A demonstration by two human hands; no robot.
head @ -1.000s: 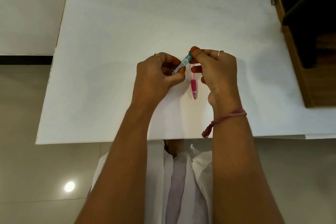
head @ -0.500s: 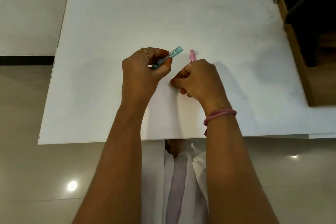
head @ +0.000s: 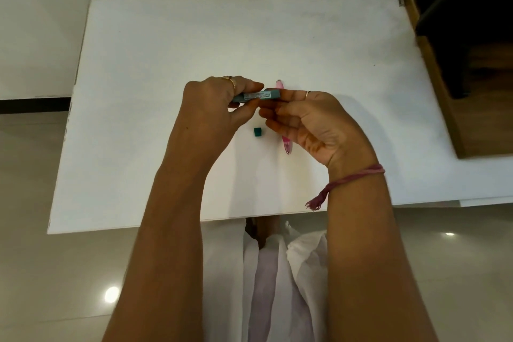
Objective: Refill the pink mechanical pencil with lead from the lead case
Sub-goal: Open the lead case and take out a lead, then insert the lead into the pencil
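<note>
The teal lead case (head: 256, 96) is held level above the white table (head: 172, 64), pinched in my left hand (head: 216, 111). My right hand (head: 311, 122), palm turned up, has its fingertips closed around the case's right end. The case's small teal cap (head: 257, 132) lies on the table just below the hands. The pink mechanical pencil (head: 286, 144) lies on the table under my right hand, with only its tip and its far end showing.
A wooden cabinet (head: 444, 108) with dark items on it stands against the table's right edge. The table's front edge runs just behind my forearms, and a white garment covers my lap below it.
My right hand left the teal cap on the table and rose back to the case's right end. My left hand turned the case level.
</note>
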